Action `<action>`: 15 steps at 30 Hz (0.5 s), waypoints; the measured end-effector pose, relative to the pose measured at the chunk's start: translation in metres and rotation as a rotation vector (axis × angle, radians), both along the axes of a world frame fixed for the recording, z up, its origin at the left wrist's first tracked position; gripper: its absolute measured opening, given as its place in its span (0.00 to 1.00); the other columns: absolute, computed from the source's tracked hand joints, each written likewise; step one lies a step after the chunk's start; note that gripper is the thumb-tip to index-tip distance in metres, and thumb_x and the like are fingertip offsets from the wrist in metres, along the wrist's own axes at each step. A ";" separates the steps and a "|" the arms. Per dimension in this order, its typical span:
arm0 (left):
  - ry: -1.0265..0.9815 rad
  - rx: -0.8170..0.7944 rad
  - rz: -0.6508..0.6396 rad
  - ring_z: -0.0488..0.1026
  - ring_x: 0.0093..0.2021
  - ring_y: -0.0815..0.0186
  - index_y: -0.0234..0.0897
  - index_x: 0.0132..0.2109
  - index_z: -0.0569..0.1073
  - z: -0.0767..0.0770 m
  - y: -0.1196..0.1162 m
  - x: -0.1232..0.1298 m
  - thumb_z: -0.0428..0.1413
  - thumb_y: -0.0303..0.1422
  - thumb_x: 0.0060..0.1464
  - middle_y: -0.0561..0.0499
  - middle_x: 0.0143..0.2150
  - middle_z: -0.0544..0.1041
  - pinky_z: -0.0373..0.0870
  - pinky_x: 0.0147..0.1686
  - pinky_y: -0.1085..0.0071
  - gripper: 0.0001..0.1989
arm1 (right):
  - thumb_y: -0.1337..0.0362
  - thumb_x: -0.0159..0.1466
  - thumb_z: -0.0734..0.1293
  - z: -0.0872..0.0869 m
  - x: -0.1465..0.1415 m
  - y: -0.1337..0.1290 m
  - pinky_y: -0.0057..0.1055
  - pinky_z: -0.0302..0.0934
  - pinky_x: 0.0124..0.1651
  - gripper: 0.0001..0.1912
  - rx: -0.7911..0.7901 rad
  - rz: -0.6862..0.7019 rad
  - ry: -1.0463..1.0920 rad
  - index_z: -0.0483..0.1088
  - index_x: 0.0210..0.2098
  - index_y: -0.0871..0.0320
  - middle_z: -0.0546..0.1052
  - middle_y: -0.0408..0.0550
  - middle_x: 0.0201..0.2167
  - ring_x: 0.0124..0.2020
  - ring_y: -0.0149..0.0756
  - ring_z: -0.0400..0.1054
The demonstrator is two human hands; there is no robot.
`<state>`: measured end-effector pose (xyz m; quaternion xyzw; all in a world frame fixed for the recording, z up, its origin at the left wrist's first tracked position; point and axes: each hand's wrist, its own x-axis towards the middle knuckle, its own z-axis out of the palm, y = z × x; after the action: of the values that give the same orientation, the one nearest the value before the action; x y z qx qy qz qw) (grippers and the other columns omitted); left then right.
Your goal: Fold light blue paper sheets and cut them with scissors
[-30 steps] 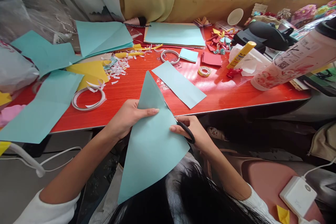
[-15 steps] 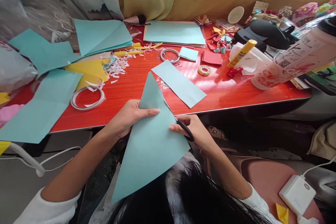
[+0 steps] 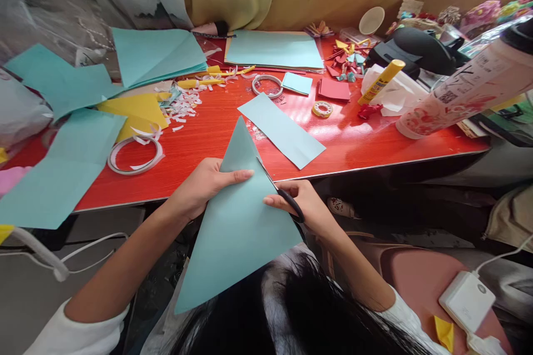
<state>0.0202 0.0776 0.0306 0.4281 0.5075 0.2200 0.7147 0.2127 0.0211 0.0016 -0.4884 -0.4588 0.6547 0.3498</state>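
Note:
A large light-blue paper triangle hangs over my lap, its tip pointing toward the table. My left hand is closed on its left side, thumb on top and the other fingers hidden beneath. In my right hand are scissors with black handles, gripped at the paper's right edge. Their thin blades lie along that edge, pointing up toward the tip; part of them is hidden by the paper. Just beyond the triangle a light-blue paper strip lies on the red table.
Left on the table are a tape roll, yellow paper, white paper scraps and blue sheets. Farther back lie another blue stack, a small tape roll and red squares. A glue stick and tumbler stand right.
The scissor blades have shifted slightly up along the paper's right edge, with my right hand moving a little left. The whole view has shifted slightly.

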 end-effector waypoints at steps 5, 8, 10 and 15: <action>0.003 -0.025 -0.031 0.77 0.24 0.62 0.33 0.31 0.79 -0.001 0.002 -0.002 0.66 0.35 0.41 0.49 0.27 0.81 0.76 0.22 0.71 0.10 | 0.53 0.51 0.73 0.004 -0.006 0.000 0.25 0.55 0.26 0.17 -0.019 0.002 0.038 0.72 0.28 0.62 0.68 0.43 0.24 0.25 0.29 0.61; 0.012 -0.033 -0.026 0.77 0.24 0.62 0.33 0.31 0.79 -0.002 0.003 -0.002 0.66 0.36 0.42 0.49 0.27 0.81 0.76 0.23 0.71 0.10 | 0.53 0.50 0.73 0.005 -0.008 0.002 0.24 0.54 0.25 0.18 -0.011 -0.001 0.017 0.72 0.28 0.62 0.68 0.42 0.23 0.24 0.28 0.60; 0.011 -0.035 -0.032 0.77 0.24 0.62 0.33 0.31 0.79 -0.001 0.003 -0.002 0.66 0.36 0.42 0.48 0.27 0.81 0.76 0.23 0.71 0.11 | 0.52 0.50 0.73 0.005 -0.008 0.002 0.24 0.54 0.25 0.18 -0.007 0.002 0.015 0.72 0.28 0.62 0.68 0.42 0.23 0.24 0.29 0.60; 0.001 -0.049 -0.068 0.77 0.24 0.62 0.33 0.31 0.79 0.000 0.003 -0.001 0.66 0.36 0.42 0.48 0.27 0.81 0.76 0.23 0.71 0.11 | 0.50 0.51 0.73 0.003 -0.006 0.003 0.25 0.55 0.25 0.19 0.012 0.007 0.020 0.71 0.27 0.61 0.68 0.42 0.22 0.23 0.29 0.60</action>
<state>0.0188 0.0808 0.0302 0.4274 0.4981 0.1828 0.7320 0.2065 0.0238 0.0044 -0.4780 -0.4612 0.6579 0.3549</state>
